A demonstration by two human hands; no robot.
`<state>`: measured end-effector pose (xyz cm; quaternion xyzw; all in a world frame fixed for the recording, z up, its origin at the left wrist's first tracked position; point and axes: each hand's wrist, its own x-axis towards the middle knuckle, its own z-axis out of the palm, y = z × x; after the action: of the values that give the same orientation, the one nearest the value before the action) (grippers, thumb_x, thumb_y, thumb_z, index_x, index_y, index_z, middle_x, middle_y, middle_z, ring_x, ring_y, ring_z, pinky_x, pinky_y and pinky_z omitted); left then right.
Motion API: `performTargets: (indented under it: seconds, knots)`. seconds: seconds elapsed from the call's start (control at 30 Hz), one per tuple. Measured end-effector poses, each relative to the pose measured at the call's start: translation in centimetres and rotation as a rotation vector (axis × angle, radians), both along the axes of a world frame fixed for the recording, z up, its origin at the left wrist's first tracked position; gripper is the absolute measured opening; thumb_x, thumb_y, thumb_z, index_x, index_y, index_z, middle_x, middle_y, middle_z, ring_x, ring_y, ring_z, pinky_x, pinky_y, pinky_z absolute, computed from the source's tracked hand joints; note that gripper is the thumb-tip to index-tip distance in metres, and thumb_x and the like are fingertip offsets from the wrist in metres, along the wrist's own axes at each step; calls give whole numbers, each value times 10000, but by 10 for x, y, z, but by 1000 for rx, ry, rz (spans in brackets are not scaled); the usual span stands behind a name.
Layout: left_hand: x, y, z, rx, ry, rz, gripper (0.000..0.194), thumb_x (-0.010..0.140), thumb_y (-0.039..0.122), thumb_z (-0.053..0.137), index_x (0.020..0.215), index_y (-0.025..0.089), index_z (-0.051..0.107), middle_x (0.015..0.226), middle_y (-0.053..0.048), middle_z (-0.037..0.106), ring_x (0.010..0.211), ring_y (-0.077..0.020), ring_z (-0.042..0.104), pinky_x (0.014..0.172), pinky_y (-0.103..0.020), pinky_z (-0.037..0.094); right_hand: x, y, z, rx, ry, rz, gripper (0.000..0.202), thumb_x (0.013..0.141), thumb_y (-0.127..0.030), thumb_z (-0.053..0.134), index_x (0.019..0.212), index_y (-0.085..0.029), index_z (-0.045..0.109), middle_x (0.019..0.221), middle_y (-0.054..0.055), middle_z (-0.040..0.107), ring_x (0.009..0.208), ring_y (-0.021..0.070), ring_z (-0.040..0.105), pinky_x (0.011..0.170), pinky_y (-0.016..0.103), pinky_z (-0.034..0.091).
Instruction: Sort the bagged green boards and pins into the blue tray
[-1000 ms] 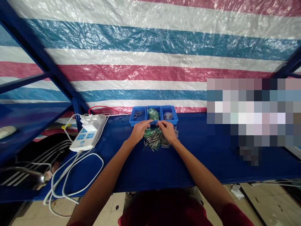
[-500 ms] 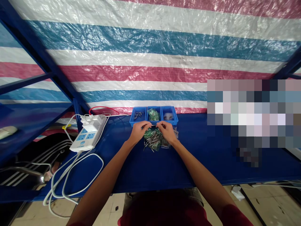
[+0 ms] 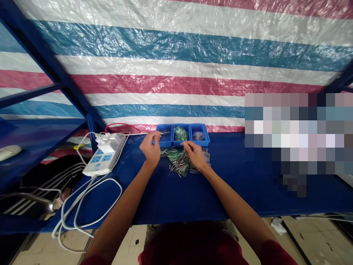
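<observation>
My left hand (image 3: 151,148) is raised at the left side of the left blue bin (image 3: 166,142), its fingertips pinched together over the rim. Whatever is in that pinch is too small to make out. My right hand (image 3: 194,154) hovers in front of the middle blue bin (image 3: 181,143) with thumb and forefinger pinched; anything between them cannot be made out. Below and between the hands lies a pile of thin metal rod-like pieces (image 3: 179,163) on green plastic bags (image 3: 173,152). Thin metal pieces (image 3: 165,132) lie in the left bin, and a green bag of parts (image 3: 180,133) fills the middle one.
The right blue bin (image 3: 200,142) holds a clear bag (image 3: 198,135). Clear bags (image 3: 205,156) lie beside my right hand. On the left are a white power strip (image 3: 103,162) with plugs and looped white cables (image 3: 121,189). A striped sheet (image 3: 176,86) hangs behind the table.
My hands were together holding a thin piece between them. Since then my left hand has moved left and up to the left bin; my right hand has stayed nearly in place.
</observation>
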<state>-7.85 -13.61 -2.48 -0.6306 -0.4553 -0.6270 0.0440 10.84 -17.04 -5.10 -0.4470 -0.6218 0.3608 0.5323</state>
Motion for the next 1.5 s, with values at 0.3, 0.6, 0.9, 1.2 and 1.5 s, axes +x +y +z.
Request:
performTargets:
  seconds: [0.3, 0.6, 0.9, 1.2, 1.5]
  knots:
    - [-17, 27, -9, -253, 624, 119, 317, 976, 350, 431, 903, 188, 694, 856, -90, 712, 822, -217, 642, 683, -284, 445, 6, 2, 3, -4, -113, -83, 294, 897, -380, 468, 838, -178, 673, 657, -6, 567, 601, 137, 503, 603, 259, 370]
    - [-8, 14, -26, -318, 755, -259, 281, 959, 315, 455, 939, 202, 712, 865, -62, 726, 836, -195, 658, 737, -263, 470, 17, 9, -2, 19, -682, -70, 72, 806, -253, 655, 819, -201, 703, 811, 41, 630, 749, 179, 560, 675, 288, 382]
    - [-4, 12, -30, -330, 725, -332, 274, 954, 304, 470, 969, 188, 718, 955, -74, 744, 870, -221, 686, 752, -287, 490, 6, 7, -8, 7, -898, -55, 114, 871, -295, 636, 897, -202, 695, 945, 69, 639, 811, 189, 590, 643, 286, 365]
    - [0, 9, -33, -336, 703, -374, 271, 958, 300, 465, 949, 189, 712, 922, -69, 744, 835, -203, 688, 755, -280, 489, 9, 11, -11, 2, -798, -69, 49, 828, -212, 670, 788, -201, 646, 871, 37, 636, 807, 173, 582, 670, 280, 366]
    - [10, 0, -25, -379, 618, -441, 323, 961, 400, 455, 966, 200, 708, 896, -54, 726, 799, -186, 667, 742, -273, 483, 24, 17, -3, 8, -489, -218, 71, 814, -222, 615, 751, -190, 625, 796, 26, 627, 727, 165, 551, 689, 293, 384]
